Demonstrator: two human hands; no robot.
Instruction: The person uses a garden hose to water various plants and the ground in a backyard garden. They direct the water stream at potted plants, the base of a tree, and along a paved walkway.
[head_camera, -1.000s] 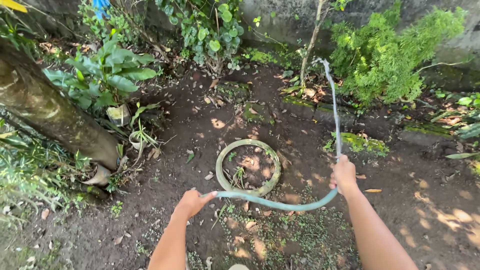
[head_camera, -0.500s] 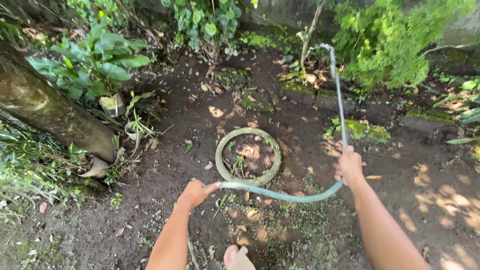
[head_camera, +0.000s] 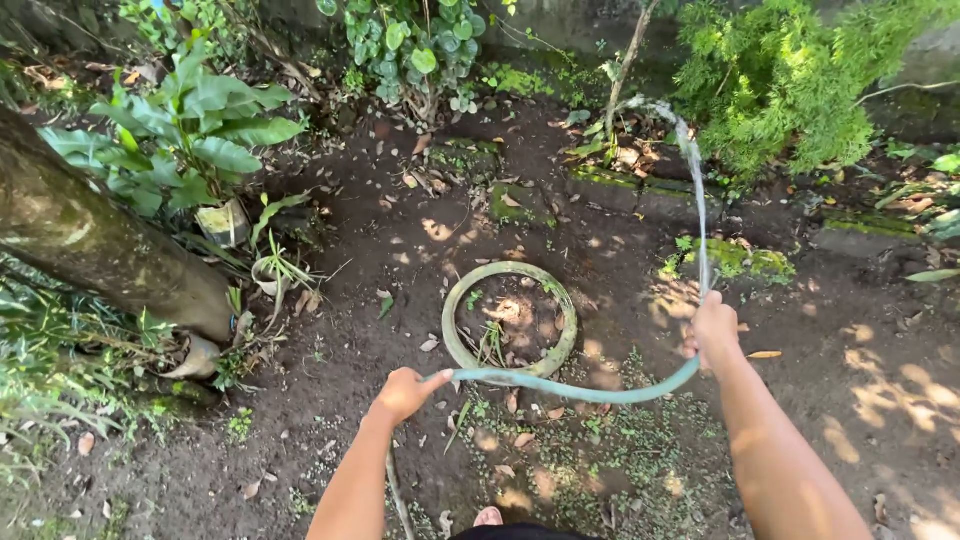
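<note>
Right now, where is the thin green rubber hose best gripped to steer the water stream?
Near its outlet, where the right hand grips the thin green rubber hose, coming from below with fingers wrapped round; the slack curve towards the left hand would probably flex.

Location: an outdoor garden plot. Bare dark soil (head_camera: 400, 250) with fallen leaves covers the ground. A tree trunk (head_camera: 90, 250), a broad-leaved plant (head_camera: 190, 130) and a feathery shrub (head_camera: 780, 80) border it. A mossy stone edging (head_camera: 650, 195) lies beyond the fingertips.
</note>
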